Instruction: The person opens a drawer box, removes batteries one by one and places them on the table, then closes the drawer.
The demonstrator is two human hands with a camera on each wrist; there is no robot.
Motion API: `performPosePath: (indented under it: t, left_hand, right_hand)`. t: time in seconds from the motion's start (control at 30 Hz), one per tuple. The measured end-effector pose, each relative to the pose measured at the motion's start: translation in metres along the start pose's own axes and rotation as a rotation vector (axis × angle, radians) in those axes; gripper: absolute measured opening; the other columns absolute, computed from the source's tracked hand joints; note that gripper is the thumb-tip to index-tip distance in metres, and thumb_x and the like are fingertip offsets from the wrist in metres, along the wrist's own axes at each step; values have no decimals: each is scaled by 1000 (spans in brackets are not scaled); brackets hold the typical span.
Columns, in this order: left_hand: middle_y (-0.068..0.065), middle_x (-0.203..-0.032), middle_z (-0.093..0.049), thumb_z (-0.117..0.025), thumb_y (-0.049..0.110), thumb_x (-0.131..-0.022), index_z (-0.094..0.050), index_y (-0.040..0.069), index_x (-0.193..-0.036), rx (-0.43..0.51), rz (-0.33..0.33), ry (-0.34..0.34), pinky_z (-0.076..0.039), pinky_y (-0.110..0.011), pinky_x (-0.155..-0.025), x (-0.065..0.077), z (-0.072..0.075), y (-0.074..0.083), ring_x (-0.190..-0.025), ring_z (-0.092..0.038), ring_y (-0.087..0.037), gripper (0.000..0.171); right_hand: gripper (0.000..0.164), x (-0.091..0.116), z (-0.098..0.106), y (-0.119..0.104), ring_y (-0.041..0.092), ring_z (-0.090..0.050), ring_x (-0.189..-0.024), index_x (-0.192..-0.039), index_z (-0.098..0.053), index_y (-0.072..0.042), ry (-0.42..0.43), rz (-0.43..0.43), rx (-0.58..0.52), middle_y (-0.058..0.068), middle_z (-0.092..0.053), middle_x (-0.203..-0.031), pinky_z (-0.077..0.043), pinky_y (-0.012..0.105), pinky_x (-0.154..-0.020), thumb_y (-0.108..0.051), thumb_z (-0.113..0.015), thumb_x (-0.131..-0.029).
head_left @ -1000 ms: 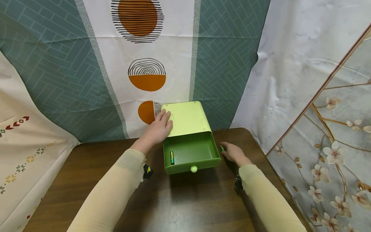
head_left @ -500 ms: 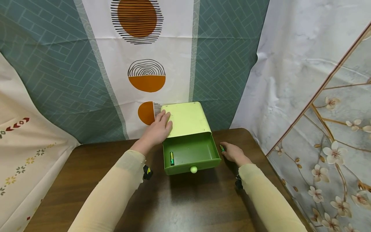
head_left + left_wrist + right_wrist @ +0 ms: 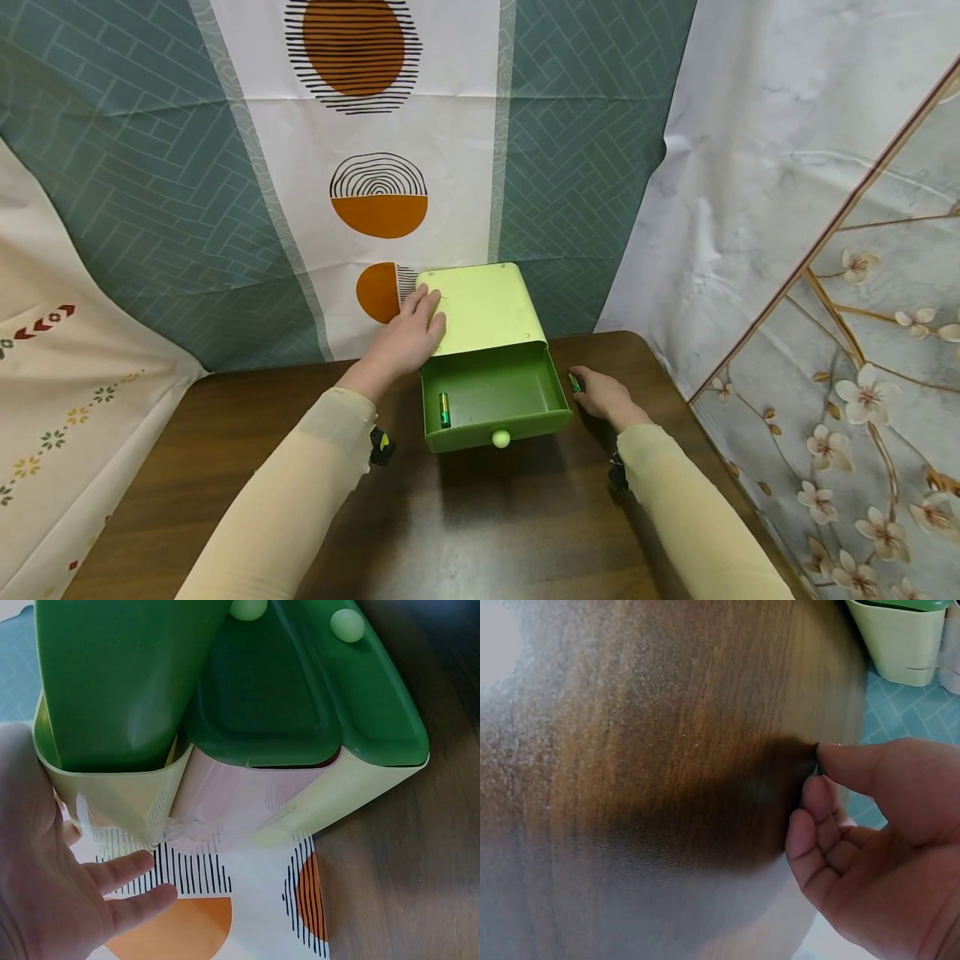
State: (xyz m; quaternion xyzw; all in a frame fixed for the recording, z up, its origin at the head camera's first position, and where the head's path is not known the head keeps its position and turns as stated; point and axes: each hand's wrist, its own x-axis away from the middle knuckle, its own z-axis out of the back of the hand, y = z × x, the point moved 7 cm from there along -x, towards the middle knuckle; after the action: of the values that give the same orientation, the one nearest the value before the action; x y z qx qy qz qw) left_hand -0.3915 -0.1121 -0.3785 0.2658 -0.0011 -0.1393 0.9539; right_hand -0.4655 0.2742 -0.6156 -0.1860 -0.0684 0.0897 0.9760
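A drawer unit with a pale yellow-green top stands at the back of the table. Its green top drawer is pulled out, and one green-and-gold battery lies at the drawer's left side. My left hand rests flat on the unit's top near the left edge, fingers extended. To the right of the drawer, my right hand pinches another battery low at the tabletop. In the right wrist view the thumb and fingers meet, mostly hiding that battery.
The left wrist view shows closed lower drawers with round knobs, in pink and pale casings. Behind the brown wooden table hangs a patterned cloth. Another floral cloth borders the right side.
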Motion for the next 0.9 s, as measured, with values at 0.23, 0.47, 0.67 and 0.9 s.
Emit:
performPosePath:
  t: [0.23,0.47,0.67,0.9]
  left_hand:
    - [-5,-186,-3,-24,50,-118,-19,20,-179,3,0,0,-32,-62,-127,0,0,0,-165,-27,-40,68]
    - [-5,-186,-3,-24,50,-119,-19,20,-179,7,-3,3,-32,-62,-127,0,0,0,-165,-27,-40,68]
    - [-6,-186,-2,-24,49,-119,-18,19,-179,6,-4,1,-32,-63,-126,2,1,0,-165,-26,-41,68]
    - [-5,-186,-2,-25,50,-119,-19,20,-179,11,-9,3,-33,-63,-126,2,1,0,-163,-31,-42,68]
  right_hand:
    - [67,0,0,0,50,-63,-134,-168,-46,-15,2,-5,4,25,-64,-149,-52,71,-102,-26,-73,-107]
    - [70,0,-2,1,49,-63,-133,-169,-44,-15,-6,-14,1,25,-64,-149,-52,71,-103,-28,-73,-107]
    - [73,0,-3,1,50,-64,-132,-171,-42,-17,-10,-21,-7,26,-65,-149,-53,71,-101,-31,-74,-107]
    - [74,4,-2,1,50,-66,-128,-170,-42,-15,12,8,-14,27,-67,-144,-54,69,-100,-28,-75,-106]
